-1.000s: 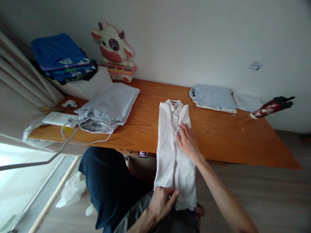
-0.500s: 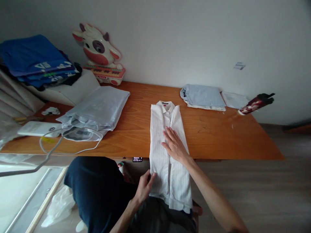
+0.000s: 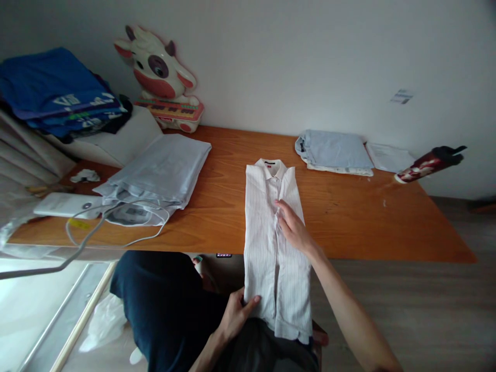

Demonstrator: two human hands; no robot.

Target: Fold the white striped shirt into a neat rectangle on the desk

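Note:
A white striped button-up shirt (image 3: 259, 243), folded into a long strip, lies collar away from me. Its upper part rests on the wooden table (image 3: 217, 206), and its lower part hangs over the front edge toward my lap. My left hand (image 3: 237, 314) grips the shirt's lower left edge, thumb on top and the other fingers mostly hidden under the cloth. On the button front below the collar, my right hand (image 3: 293, 227) is turned on its side, thumb and forefinger closing on a small fold of fabric.
To the left lie folded pale clothes (image 3: 163, 165), a white cable (image 3: 89, 237) and a white box (image 3: 65, 205). Blue folded clothes (image 3: 58, 88) are stacked behind, near a cow toy keyboard (image 3: 166, 111). At back right are folded light-blue clothes (image 3: 337, 150), papers (image 3: 389, 156) and a dark red bottle (image 3: 430, 164).
My right hand has gone from lying flat with fingers spread to pinching the shirt front. The left hand has slid down the edge toward the hem and taken hold. The view has shifted slightly.

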